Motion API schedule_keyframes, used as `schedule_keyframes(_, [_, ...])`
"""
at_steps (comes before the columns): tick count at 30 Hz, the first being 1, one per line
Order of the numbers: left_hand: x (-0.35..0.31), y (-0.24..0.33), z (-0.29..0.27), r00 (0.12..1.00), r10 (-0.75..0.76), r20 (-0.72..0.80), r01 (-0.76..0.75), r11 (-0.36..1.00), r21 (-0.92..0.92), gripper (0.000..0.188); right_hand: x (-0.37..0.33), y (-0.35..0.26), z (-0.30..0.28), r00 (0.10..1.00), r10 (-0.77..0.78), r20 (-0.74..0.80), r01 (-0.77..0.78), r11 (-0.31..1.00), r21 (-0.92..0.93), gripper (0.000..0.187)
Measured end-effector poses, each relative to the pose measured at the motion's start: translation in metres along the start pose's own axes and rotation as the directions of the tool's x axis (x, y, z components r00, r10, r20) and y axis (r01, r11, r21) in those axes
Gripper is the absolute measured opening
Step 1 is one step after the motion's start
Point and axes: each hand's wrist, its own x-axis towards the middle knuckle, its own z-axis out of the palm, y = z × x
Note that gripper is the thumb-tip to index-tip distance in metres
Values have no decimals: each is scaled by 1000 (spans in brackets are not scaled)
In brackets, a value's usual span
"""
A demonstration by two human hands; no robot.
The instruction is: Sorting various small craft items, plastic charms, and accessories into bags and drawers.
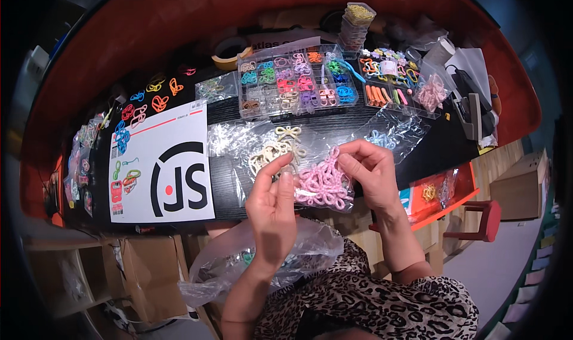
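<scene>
A small clear plastic bag of pink braided cord knots (325, 184) hangs between my two hands, just above the near edge of the black table. My right hand (371, 170) pinches the bag's upper right corner between thumb and fingers. On the other side, my left hand (271, 200) is closed at the bag's left edge, its fingers curled and thumb raised. Just beyond lie cream cord knots (271, 156) on clear plastic. Farther right, light blue cord knots (382, 139) rest in another clear bag.
A compartment box (250, 107) of coloured cord pieces stands at the back. Loose coloured loops (159, 104) and a white printed sheet (134, 203) lie left. A stapler (473, 118) sits far right. Below are an open orange drawer (444, 212) and a large plastic bag (206, 274) by my lap.
</scene>
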Motion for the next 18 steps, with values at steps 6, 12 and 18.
schedule_keyframes(6, [-12, -5, 1, 1000, 10, -20, -15, 973, -232, 34, -8, 1, 10, 1000, 5, -3, -5, 993, 116, 17])
schedule_keyframes(12, [-34, -7, -15, 986, 89, -141, -95, 995, -37, 27, -36, 2, 26, 972, 66, 227, -104, 982, 160, 17])
schedule_keyframes(18, [-43, -4, -19, 995, 49, -88, -54, 997, -52, 27, -42, -6, 24, 981, 170, 96, -171, 985, 7, 8])
